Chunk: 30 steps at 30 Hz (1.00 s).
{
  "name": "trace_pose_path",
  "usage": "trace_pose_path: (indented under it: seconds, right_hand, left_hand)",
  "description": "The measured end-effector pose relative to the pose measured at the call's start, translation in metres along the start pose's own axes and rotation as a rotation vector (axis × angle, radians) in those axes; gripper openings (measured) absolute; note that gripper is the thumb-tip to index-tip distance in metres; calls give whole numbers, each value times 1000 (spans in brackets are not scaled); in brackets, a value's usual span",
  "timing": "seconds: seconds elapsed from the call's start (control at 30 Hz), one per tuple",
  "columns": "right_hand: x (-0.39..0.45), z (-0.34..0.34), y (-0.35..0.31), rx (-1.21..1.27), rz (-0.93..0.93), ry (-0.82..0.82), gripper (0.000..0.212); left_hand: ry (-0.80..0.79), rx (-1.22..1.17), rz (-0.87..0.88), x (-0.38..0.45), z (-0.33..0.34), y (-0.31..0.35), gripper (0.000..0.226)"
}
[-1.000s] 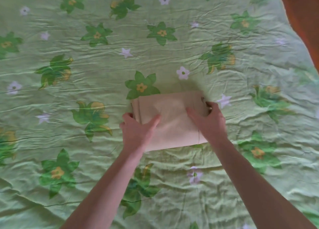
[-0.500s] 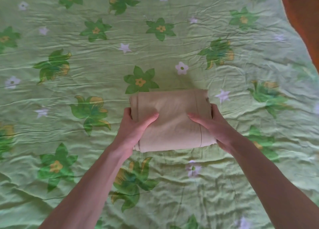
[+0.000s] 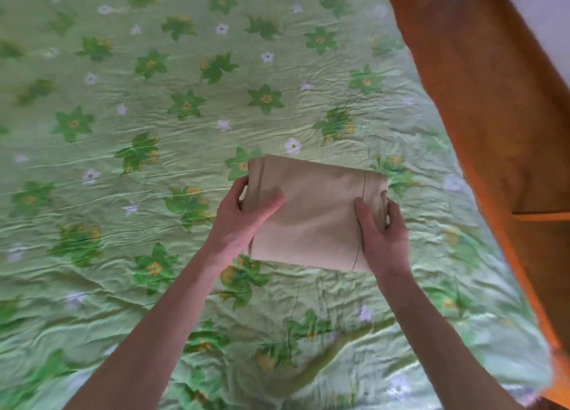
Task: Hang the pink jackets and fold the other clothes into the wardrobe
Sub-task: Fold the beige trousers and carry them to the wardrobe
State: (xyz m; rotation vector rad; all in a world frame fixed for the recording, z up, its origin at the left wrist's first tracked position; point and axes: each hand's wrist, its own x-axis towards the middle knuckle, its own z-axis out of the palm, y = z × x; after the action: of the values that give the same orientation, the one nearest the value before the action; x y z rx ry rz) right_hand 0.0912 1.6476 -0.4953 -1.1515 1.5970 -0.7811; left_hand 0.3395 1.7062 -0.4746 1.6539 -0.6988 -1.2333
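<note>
Both hands grip a folded beige garment [image 3: 311,215] above the bed [image 3: 123,255]. The left hand [image 3: 243,218] clasps its left edge, thumb on top and fingers curled beneath. The right hand [image 3: 382,233] clasps the right edge the same way. A green flowered sheet [image 3: 185,70] covers the bed; orange floor [image 3: 493,116] lies to the right.

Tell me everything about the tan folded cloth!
The tan folded cloth is a plain beige garment, soft and smooth, folded into a thick rectangle with stacked layers at both ends and a dark seam near its right edge. The left hand and right hand grip opposite ends, thumbs on top, over the green flowered bedspread.
</note>
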Motion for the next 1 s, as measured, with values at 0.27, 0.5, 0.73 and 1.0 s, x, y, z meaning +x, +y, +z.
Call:
trace_pose_path:
  seconds: [0.27, 0.5, 0.73, 1.0]
  right_hand:
    - [-131, -123, -92, 38, 16, 212, 47]
    - [-197, -228, -135, 226, 10, 169, 57]
    - [-228, -344, -134, 220, -35, 291, 60]
    - [-244, -475, -110, 349, -131, 376, 19]
  left_hand:
    - [-215, 136, 112, -128, 48, 114, 68]
    - [-220, 101, 179, -197, 111, 172, 33]
    - [-258, 90, 186, -267, 219, 190, 40]
    - [-292, 183, 241, -309, 342, 198, 33]
